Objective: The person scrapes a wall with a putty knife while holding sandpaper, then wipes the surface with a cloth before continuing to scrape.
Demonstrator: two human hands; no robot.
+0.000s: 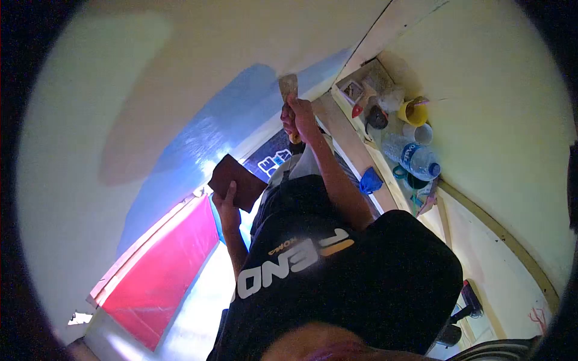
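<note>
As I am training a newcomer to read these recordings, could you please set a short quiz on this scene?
1. True or false: the right hand holds a scraper raised up by the wall.
2. What does the left hand hold? A) a yellow cup B) a dark brown board C) a plastic bottle
3. Fill in: the painted patch on the wall next to the scraper is ____ in colour.

Key: 1 true; 2 B; 3 blue.
</note>
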